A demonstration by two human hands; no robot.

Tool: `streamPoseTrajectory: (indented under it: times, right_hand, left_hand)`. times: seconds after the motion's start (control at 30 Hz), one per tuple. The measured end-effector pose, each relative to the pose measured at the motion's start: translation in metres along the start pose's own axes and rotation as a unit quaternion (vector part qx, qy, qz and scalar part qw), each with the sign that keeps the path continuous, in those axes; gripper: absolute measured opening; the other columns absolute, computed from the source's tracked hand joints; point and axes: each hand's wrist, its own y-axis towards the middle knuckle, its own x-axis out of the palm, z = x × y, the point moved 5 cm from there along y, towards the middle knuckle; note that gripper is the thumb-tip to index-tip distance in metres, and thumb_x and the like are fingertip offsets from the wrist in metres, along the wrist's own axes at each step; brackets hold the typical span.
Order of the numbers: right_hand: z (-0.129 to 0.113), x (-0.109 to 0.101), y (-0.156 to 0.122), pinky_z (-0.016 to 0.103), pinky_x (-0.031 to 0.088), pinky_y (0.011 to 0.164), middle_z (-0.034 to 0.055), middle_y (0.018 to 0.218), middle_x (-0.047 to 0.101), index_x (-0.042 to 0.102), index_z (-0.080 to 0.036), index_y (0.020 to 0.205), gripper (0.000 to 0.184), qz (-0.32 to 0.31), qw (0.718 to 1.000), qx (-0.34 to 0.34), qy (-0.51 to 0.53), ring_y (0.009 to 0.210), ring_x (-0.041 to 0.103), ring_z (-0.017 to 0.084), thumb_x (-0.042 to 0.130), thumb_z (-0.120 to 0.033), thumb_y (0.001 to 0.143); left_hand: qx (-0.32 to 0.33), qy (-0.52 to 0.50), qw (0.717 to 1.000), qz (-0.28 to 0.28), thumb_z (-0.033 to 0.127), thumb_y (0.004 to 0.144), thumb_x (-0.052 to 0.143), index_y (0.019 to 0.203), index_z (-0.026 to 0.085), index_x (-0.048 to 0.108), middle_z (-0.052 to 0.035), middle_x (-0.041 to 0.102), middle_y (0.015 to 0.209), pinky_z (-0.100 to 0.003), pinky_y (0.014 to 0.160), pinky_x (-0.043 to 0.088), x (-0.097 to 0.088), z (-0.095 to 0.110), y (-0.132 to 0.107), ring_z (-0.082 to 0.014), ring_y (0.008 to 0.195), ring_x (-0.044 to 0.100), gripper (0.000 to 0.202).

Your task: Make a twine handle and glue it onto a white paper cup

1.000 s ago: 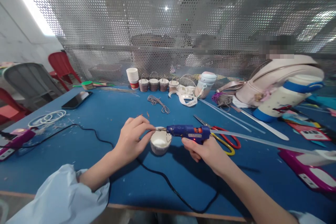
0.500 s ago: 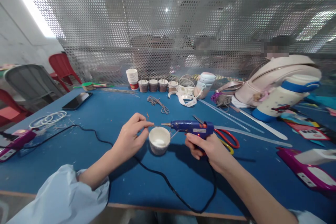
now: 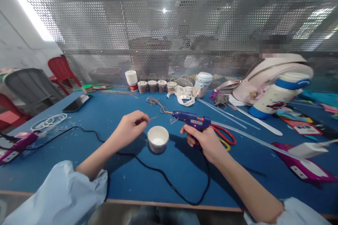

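A blue glue gun (image 3: 190, 119) is gripped in my right hand (image 3: 202, 137), its nozzle pointing left and its small light lit. My left hand (image 3: 134, 125) pinches a short thin brown strip (image 3: 153, 117), which sticks out to the right from the fingertips; whether it is twine or a twig I cannot tell. Between the hands a small paper cup (image 3: 158, 139), white inside with a grey wrapped outside, stands upright on the table. Neither hand touches the cup. The nozzle is above and right of its rim, apart from the strip.
Behind are several wrapped cups (image 3: 152, 86), stacked paper cups (image 3: 131, 80) and a grey cord bundle (image 3: 156, 103). Red-and-yellow scissors (image 3: 224, 134) and clear glue sticks (image 3: 245, 134) lie right. A black cable (image 3: 158, 173) loops in front. A phone (image 3: 77, 103) lies left.
My left hand has drawn back slightly from the cup rim, and the brown strip now shows at its fingertips. The glue gun's nozzle has tilted up and moved away from the cup.
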Motion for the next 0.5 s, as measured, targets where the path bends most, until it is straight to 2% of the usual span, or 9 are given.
streamPoseTrajectory:
  times: [0.07, 0.13, 0.23, 0.37, 0.5]
  right_hand:
    - [0.001, -0.001, 0.001, 0.026, 0.035, 0.044, -0.0023, 0.051, 0.051, 0.063, -0.015, 0.071, 0.032, 0.002, 1.0, 0.002, -0.007, 0.044, 0.041, 0.009, 0.067, -0.046, 0.076]
    - [0.002, -0.001, 0.001, 0.025, 0.034, 0.044, -0.0021, 0.053, 0.052, 0.063, -0.015, 0.07, 0.032, 0.006, 1.0, 0.004, -0.003, 0.044, 0.041, 0.009, 0.068, -0.046, 0.075]
    - [0.003, -0.002, 0.002, 0.025, 0.033, 0.045, -0.0032, 0.051, 0.05, 0.063, -0.015, 0.069, 0.032, 0.009, 1.0, 0.007, 0.001, 0.043, 0.041, 0.009, 0.068, -0.045, 0.074]
    - [0.004, -0.003, 0.002, 0.025, 0.034, 0.045, -0.0044, 0.047, 0.046, 0.063, -0.014, 0.069, 0.033, 0.006, 1.0, 0.012, 0.001, 0.043, 0.04, 0.009, 0.068, -0.046, 0.074]
    - [0.004, -0.001, 0.002, 0.025, 0.035, 0.045, -0.0045, 0.046, 0.045, 0.063, -0.014, 0.071, 0.032, -0.007, 1.0, 0.007, 0.003, 0.044, 0.039, 0.009, 0.067, -0.046, 0.076]
  left_hand:
    - [-0.059, -0.048, 0.997, -0.03, 0.016, 0.073, 0.051, 0.074, 0.017, 0.062, 0.0029, 0.059, 0.057, -0.023, 0.052, 0.044, 0.001, -0.003, 0.003, -0.0111, 0.049, 0.056, 0.01]
    - [-0.12, -0.104, 0.987, -0.037, 0.018, 0.071, 0.054, 0.076, 0.016, 0.062, 0.0037, 0.058, 0.052, -0.024, 0.054, 0.047, 0.001, -0.007, 0.005, -0.0124, 0.049, 0.059, 0.009]
    - [-0.183, -0.221, 0.958, -0.03, 0.019, 0.068, 0.057, 0.076, 0.014, 0.065, 0.0003, 0.063, 0.059, -0.027, 0.058, 0.052, -0.001, -0.012, 0.009, -0.0136, 0.053, 0.063, 0.013]
    - [-0.235, -0.361, 0.901, -0.048, 0.013, 0.062, 0.052, 0.074, 0.008, 0.07, -0.0065, 0.067, 0.066, -0.028, 0.058, 0.056, -0.004, -0.018, 0.015, -0.0169, 0.057, 0.067, 0.022]
    - [-0.256, -0.442, 0.855, -0.094, 0.011, 0.059, 0.049, 0.077, 0.005, 0.074, -0.0117, 0.07, 0.068, -0.033, 0.064, 0.059, -0.002, -0.019, 0.015, -0.0203, 0.062, 0.068, 0.031]
